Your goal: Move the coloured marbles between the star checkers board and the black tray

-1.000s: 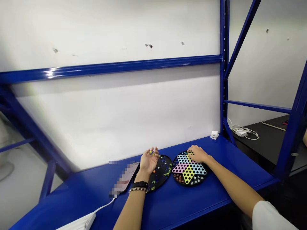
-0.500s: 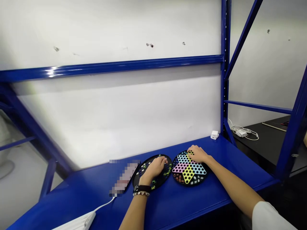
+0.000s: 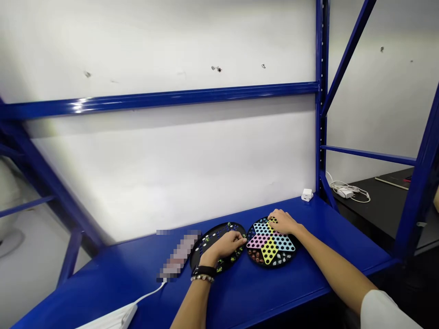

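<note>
A round Chinese checkers board [image 3: 270, 249] with a coloured star and many holes lies on the blue shelf [image 3: 260, 292]. My right hand [image 3: 283, 221] rests palm down on its far edge, fingers curled on the board. To its left lies a black round tray [image 3: 209, 240] holding several loose coloured marbles. My left hand [image 3: 226, 244] lies over the tray's right part, palm down, its fingers bent and pinched among the marbles near the board's edge. What the fingers hold is hidden. A dark band and a bead bracelet sit on my left wrist.
A blurred flat object [image 3: 176, 256] lies left of the tray. A white power strip [image 3: 113, 317] with its cable sits at the near left. A small white plug [image 3: 307, 195] stands by the wall. White cables [image 3: 346, 189] lie on a black table at the right.
My left hand turned from palm up, with marbles at its fingertips, to palm down on the tray, then slid right toward the board. My right hand stayed put.
</note>
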Action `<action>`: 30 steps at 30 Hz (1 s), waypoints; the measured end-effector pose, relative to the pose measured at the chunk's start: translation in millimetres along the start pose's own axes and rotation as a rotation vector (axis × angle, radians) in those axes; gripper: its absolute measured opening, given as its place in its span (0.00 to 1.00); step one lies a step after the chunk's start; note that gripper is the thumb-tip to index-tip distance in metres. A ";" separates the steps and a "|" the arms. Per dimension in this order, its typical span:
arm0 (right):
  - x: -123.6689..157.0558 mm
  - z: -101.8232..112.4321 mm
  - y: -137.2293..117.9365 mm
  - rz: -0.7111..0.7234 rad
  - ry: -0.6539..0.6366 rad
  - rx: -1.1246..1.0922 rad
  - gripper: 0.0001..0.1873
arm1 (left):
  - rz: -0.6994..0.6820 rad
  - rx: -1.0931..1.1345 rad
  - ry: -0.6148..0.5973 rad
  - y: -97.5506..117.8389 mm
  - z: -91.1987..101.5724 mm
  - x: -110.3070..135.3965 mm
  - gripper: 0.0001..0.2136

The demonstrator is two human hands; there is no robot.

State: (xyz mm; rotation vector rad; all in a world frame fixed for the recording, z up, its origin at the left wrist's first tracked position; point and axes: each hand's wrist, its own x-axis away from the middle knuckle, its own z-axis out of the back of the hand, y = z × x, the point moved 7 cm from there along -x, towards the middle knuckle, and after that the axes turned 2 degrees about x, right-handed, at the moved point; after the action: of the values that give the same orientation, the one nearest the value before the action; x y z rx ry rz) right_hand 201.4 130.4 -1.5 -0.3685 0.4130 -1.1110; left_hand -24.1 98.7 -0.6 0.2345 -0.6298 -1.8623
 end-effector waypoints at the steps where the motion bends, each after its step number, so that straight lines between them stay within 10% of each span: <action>1: -0.3 -0.3 0.2 -0.001 0.000 0.002 0.19 | 0.003 0.007 -0.016 0.6 -0.1 1.4 0.22; 7: -0.7 -0.7 -0.7 0.004 0.003 -0.001 0.18 | 0.012 0.035 -0.025 1.8 6.1 9.1 0.22; 17: -1.1 -1.1 -0.2 0.004 0.008 0.006 0.17 | 0.094 -0.065 0.295 -4.3 49.7 65.3 0.21; 30: -2.4 -3.9 2.7 0.007 0.001 0.005 0.18 | 0.195 -0.331 0.174 -13.8 13.8 97.6 0.17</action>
State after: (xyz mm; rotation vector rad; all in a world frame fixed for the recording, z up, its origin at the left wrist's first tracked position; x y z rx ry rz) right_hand 200.6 133.4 -5.8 -0.3613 0.4121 -1.1055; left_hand -78.3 17.1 17.0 0.1114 -0.2116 -1.7050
